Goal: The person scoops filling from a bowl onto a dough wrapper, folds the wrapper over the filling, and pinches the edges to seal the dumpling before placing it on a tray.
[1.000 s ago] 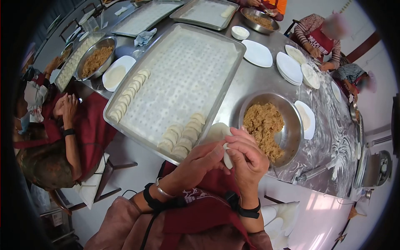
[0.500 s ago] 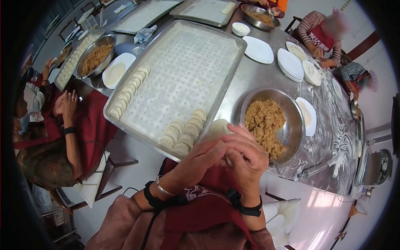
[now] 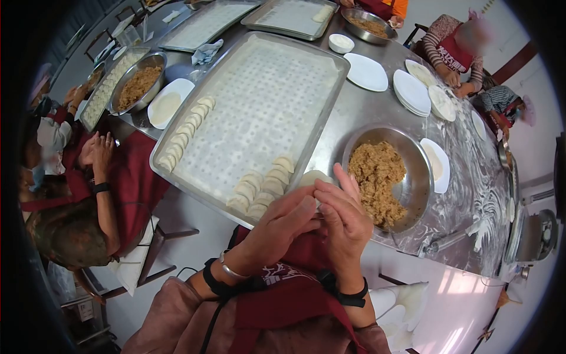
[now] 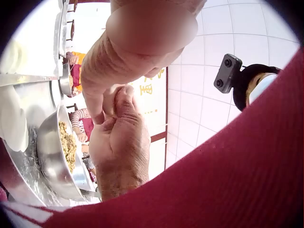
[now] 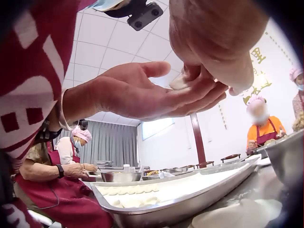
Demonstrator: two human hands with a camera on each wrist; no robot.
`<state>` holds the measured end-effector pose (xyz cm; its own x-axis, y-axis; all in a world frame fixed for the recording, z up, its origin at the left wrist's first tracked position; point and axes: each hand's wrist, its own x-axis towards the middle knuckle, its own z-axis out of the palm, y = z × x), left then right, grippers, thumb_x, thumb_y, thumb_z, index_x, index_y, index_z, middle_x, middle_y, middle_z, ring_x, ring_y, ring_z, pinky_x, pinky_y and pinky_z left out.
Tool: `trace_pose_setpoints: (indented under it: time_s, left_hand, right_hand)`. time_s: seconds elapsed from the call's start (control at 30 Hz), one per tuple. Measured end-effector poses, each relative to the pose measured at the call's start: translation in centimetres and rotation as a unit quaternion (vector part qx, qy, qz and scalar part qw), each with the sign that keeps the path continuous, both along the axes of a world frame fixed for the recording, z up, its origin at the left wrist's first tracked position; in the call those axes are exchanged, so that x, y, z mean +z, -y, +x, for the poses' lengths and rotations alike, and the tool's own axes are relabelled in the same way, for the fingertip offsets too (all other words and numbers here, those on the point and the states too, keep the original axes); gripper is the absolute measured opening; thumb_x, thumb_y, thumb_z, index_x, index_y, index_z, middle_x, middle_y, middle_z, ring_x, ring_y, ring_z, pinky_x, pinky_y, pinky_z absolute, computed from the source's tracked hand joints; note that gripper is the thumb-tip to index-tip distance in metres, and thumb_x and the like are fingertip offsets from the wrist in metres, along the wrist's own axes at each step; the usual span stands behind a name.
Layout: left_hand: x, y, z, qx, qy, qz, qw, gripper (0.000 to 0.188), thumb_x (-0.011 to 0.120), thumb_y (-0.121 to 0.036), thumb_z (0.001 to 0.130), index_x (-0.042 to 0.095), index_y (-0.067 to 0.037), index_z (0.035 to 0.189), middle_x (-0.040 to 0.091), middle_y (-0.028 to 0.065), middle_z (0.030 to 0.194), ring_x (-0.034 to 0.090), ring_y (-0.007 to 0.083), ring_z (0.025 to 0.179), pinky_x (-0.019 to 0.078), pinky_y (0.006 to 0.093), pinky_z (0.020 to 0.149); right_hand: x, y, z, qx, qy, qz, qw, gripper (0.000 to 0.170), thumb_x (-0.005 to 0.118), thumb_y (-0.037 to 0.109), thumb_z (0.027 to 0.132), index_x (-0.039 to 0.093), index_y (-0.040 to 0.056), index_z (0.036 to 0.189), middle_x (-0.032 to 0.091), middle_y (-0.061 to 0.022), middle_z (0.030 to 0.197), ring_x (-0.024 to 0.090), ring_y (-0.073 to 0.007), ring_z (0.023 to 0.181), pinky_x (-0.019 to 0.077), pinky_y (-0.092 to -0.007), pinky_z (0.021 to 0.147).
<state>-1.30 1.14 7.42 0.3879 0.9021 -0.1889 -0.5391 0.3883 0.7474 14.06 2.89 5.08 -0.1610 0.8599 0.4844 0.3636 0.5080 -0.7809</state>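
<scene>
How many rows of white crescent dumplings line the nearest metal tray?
3 on the tray: one row along its left edge, two rows near the left hand, which may hide more.

Brown sleeves [image 3: 168, 314], maroon apron [image 3: 268, 315], black wristbands [image 3: 355, 299] and silver bangle [image 3: 232, 272] are worn.

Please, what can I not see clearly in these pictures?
Right wrist view: dough piece, partly hidden by the right hand.
Right wrist view: filling bowl, cut off by right edge.
Head view: flat dough, partly hidden by fingers.
Head view: far-left dumplings, too small to count.
</scene>
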Motion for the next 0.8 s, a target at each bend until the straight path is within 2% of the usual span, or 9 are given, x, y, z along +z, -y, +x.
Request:
trace_pose_setpoints:
  time_s: [0.13,0.23,0.37,0.43,0.57,0.67,0.73,0.77,0.8]
  left_hand:
    - [-0.3,-0.5,-0.6,0.002,-0.017,-0.031,0.999,0.054,0.037,-0.038,0.106,0.04,0.004,0.14,0.051,0.0109,0.133,0.054,0.0184,0.116,0.0442,0.0381,0.104]
    - [-0.2,-0.7,-1.0,0.011,0.004,-0.031,0.999,0.052,0.038,-0.037,0.106,0.043,0.004,0.138,0.051,0.0111,0.134,0.055,0.0186,0.116,0.0449,0.0378,0.103]
    - [-0.5,-0.8,-0.8,0.023,0.051,-0.035,0.998,0.049,0.04,-0.035,0.106,0.045,0.003,0.136,0.051,0.0106,0.132,0.055,0.0186,0.114,0.0452,0.0377,0.102]
    - [-0.2,-0.9,-0.8,0.016,-0.198,0.187,0.962,0.046,0.043,-0.031,0.105,0.045,0.004,0.135,0.051,0.0104,0.133,0.056,0.0188,0.113,0.0453,0.0385,0.102]
    - [-0.6,-1.3,-1.6,0.011,-0.299,0.184,0.936,0.044,0.045,-0.029,0.105,0.047,0.005,0.133,0.052,0.011,0.132,0.054,0.019,0.114,0.0434,0.0397,0.105]
    - [-1.8,-1.8,-3.6,0.018,-0.224,0.12,0.967,0.04,0.062,-0.006,0.092,0.05,0.004,0.129,0.065,0.0145,0.112,0.062,0.0251,0.109,0.0511,0.0341,0.094]
    - [-1.4,-2.7,-5.6,0.1,0.008,-0.051,0.994,0.034,0.059,0.002,0.09,0.055,0.006,0.124,0.065,0.0154,0.113,0.064,0.0239,0.107,0.053,0.0331,0.091]
    - [-1.6,-3.2,-6.7,0.104,0.001,-0.052,0.993,0.034,0.059,0.002,0.09,0.055,0.006,0.124,0.065,0.0154,0.113,0.064,0.0239,0.107,0.053,0.0331,0.091]
    - [-2.4,-3.8,-7.8,0.144,-0.119,-0.021,0.982,0.034,0.057,0.003,0.089,0.055,0.007,0.123,0.065,0.0156,0.11,0.065,0.0234,0.105,0.0537,0.033,0.09]
  right_hand:
    - [0.4,-0.4,-0.5,0.003,0.057,0.001,0.998,0.034,0.069,0.009,0.084,0.068,0.0008,0.117,0.066,-0.0195,0.121,0.047,-0.0394,0.132,0.0382,-0.0465,0.109]
    - [0.7,-0.1,-1.3,-0.034,-0.01,-0.036,0.999,0.042,0.067,0.015,0.087,0.061,-0.0019,0.125,0.06,-0.02,0.129,0.045,-0.0409,0.134,0.0369,-0.0481,0.109]
    - [-0.9,-0.3,-1.1,-0.049,0.071,0.009,0.996,0.052,0.066,0.023,0.089,0.054,-0.0034,0.132,0.055,-0.0206,0.136,0.041,-0.0426,0.135,0.0371,-0.0482,0.108]
    - [-1.5,-0.5,-1.2,-0.055,0.1,0.036,0.993,0.052,0.066,0.024,0.089,0.054,-0.0032,0.132,0.055,-0.0207,0.136,0.041,-0.0429,0.135,0.0375,-0.0478,0.108]
    - [-1.5,-0.5,-2.1,-0.058,0.126,0.04,0.99,0.047,0.063,0.022,0.09,0.056,-0.0038,0.129,0.056,-0.0209,0.133,0.043,-0.0432,0.133,0.0379,-0.0476,0.107]
    - [-1.3,-0.1,-2.1,-0.038,0.099,0.017,0.994,0.044,0.062,0.015,0.088,0.057,-0.0037,0.127,0.056,-0.0218,0.132,0.046,-0.0429,0.131,0.0387,-0.0474,0.107]
    - [-1.1,0.2,-1.0,-0.036,0.118,0.039,0.992,0.038,0.063,0.007,0.086,0.061,-0.0038,0.122,0.059,-0.0224,0.128,0.053,-0.0402,0.126,0.0424,-0.045,0.104]
    - [-1.3,0.4,-0.5,-0.032,0.112,0.037,0.993,0.038,0.063,0.007,0.086,0.061,-0.0038,0.122,0.059,-0.0224,0.128,0.053,-0.0402,0.126,0.0424,-0.045,0.104]
    - [-1.5,0.7,0.0,-0.039,0.088,0.009,0.995,0.034,0.063,0.006,0.086,0.062,-0.004,0.118,0.061,-0.0219,0.126,0.055,-0.0386,0.124,0.0435,-0.0438,0.103]
